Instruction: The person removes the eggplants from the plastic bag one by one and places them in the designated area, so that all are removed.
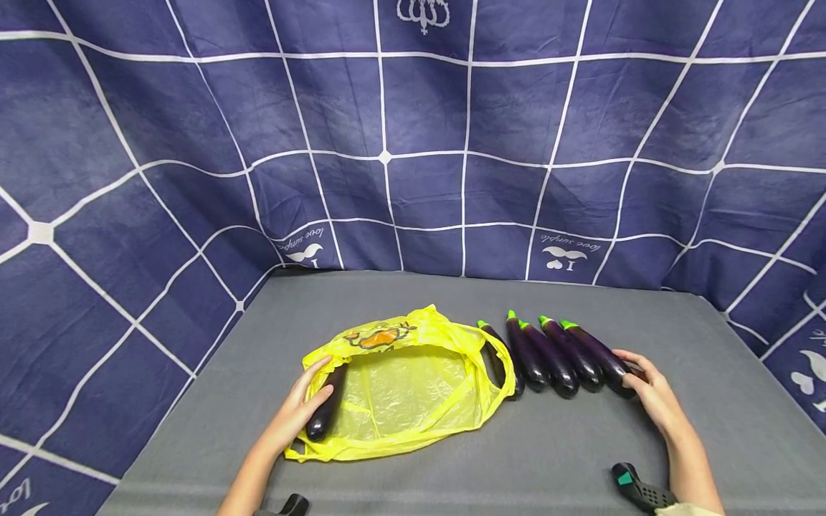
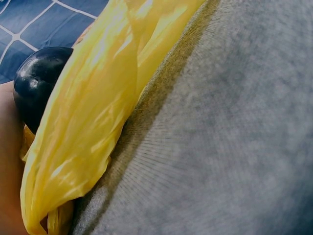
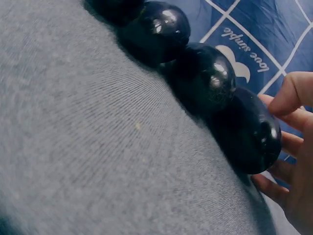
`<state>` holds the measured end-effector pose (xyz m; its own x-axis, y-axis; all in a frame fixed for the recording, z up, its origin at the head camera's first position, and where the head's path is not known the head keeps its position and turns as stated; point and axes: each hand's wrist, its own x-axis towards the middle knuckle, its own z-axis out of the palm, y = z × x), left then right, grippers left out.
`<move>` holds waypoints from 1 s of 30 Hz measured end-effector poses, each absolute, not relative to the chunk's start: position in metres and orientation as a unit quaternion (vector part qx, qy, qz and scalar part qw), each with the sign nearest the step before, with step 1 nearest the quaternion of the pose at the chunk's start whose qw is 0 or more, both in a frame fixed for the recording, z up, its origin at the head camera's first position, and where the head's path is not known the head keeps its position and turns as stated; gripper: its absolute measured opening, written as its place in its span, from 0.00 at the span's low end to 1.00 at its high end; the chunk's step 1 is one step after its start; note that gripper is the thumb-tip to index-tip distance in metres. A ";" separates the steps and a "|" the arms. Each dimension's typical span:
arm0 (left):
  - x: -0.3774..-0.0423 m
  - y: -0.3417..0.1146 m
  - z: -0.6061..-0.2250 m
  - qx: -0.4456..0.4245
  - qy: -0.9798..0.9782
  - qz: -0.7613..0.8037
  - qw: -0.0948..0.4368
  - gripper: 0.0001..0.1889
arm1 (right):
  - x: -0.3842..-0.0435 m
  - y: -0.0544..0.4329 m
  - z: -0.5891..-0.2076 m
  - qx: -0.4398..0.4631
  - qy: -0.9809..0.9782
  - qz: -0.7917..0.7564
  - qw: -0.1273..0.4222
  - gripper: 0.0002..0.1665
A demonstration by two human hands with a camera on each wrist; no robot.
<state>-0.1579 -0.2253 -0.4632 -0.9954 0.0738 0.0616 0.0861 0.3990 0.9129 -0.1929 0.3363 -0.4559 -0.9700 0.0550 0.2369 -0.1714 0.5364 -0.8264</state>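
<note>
A thin yellow plastic bag (image 1: 413,390) lies on its side with its wide mouth facing me. At the bag's left side, my left hand (image 1: 306,398) holds a dark purple eggplant (image 1: 325,412), thumb over it and fingers by the bag's edge. The left wrist view shows that eggplant's rounded end (image 2: 41,81) behind yellow plastic; the left fingers are mostly hidden there. Right of the bag, my right hand (image 1: 654,390) grips the lower end of the rightmost eggplant (image 1: 600,355). In the right wrist view, its thumb and fingers lie around that eggplant's side (image 3: 247,134).
Several more eggplants (image 1: 558,358) with green stem ends lie side by side between bag and right hand. The leftmost one (image 1: 493,344) is partly behind the bag's handle loop. Grey cloth (image 1: 548,459) covers the table; a blue white-lined curtain (image 1: 426,186) hangs behind.
</note>
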 end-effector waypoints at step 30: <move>-0.158 -0.227 -0.464 -0.051 -0.836 -0.546 0.008 0.28 | -0.190 0.258 -0.384 0.136 -0.880 0.395 0.225 0.28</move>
